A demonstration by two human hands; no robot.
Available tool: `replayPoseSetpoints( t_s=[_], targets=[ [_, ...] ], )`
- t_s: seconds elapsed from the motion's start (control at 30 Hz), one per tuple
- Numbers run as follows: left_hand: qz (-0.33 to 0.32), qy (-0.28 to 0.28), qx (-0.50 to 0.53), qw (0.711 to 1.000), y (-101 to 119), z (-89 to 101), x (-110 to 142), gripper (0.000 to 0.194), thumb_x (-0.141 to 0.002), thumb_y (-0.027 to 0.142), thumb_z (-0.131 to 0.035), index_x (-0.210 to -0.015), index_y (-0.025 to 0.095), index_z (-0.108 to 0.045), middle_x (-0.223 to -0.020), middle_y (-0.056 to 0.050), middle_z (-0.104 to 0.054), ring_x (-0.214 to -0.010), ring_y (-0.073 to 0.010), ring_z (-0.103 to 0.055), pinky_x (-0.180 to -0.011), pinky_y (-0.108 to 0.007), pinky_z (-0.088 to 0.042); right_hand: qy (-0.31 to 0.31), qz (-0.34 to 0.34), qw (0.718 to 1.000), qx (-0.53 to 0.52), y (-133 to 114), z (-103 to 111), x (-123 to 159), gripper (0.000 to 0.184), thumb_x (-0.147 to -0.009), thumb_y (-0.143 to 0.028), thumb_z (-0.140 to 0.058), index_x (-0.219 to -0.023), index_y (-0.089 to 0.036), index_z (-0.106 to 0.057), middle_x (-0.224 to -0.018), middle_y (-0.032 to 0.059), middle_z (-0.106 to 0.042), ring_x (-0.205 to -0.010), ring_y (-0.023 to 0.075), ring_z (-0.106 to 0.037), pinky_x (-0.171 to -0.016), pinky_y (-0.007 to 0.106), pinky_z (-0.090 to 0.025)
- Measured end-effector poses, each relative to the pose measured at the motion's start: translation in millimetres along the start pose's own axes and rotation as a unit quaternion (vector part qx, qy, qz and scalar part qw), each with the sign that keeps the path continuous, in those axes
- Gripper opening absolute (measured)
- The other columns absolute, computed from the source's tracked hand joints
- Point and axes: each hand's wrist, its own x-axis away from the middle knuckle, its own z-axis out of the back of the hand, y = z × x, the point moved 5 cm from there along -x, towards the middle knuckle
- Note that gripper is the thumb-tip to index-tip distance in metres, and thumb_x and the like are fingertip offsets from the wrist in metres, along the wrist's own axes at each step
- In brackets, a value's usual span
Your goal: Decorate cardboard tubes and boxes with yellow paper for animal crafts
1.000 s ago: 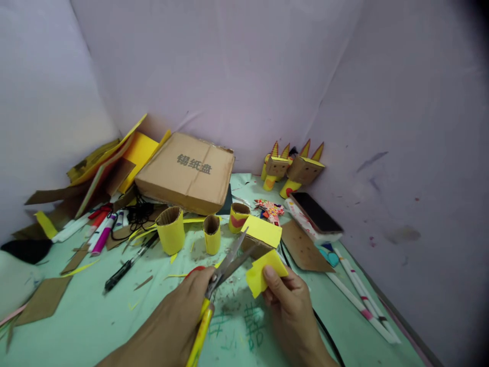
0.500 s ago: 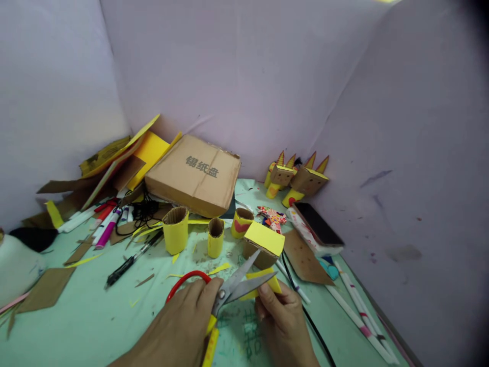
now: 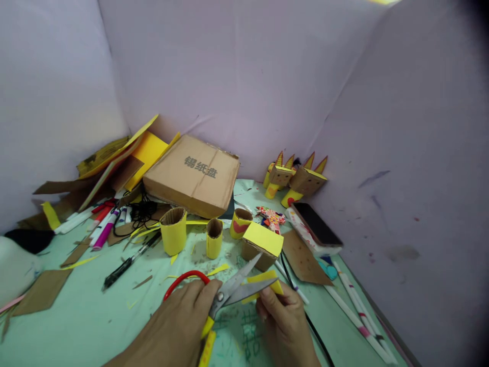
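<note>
My left hand [image 3: 181, 318] is closed round a pair of scissors [image 3: 230, 290] with red and yellow handles. The blades stand apart and point toward the upper right. Pinched in my right hand [image 3: 281, 311] is a small yellow piece of card [image 3: 263, 278], lying between the scissor blades, with the lower blade across its front. Just behind it rests a small cardboard box [image 3: 263, 239] with a yellow top. Several yellow card tubes stand to the left of that box, among them a wide one [image 3: 173, 234] and a narrow one [image 3: 214, 239].
A flat brown box [image 3: 191, 176] leans at the back beside stacked yellow cardboard [image 3: 143, 155]. Markers [image 3: 105, 229] and a black pen [image 3: 122, 270] lie on the left. Cardboard animal figures [image 3: 305, 178], a phone [image 3: 317, 224] and paper straws [image 3: 361, 311] are on the right.
The scissors and both hands have stayed almost in place. The blade gap looks nearly the same, and the view has shifted very slightly.
</note>
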Motion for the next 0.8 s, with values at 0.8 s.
replayPoseSetpoints(
  t_s=[0.8],
  targets=[
    [-0.082, 0.074, -0.106, 0.988, 1.9, 3.6, 11.2, 0.058, -0.074, 0.008, -0.035, -0.131, 0.017, -0.043, -0.118, -0.014, -0.061, -0.101, -0.0237, -0.061, -0.082, -0.030, -0.051, -0.037, 0.007, 0.999, 0.020, 13.9, 1.7, -1.5, 0.040, -0.074, -0.046, -0.065, -0.053, -0.018, -0.046, -0.048, -0.0065, -0.034, -0.046, 0.0082, -0.027, -0.044, 0.024, -0.019]
  ],
)
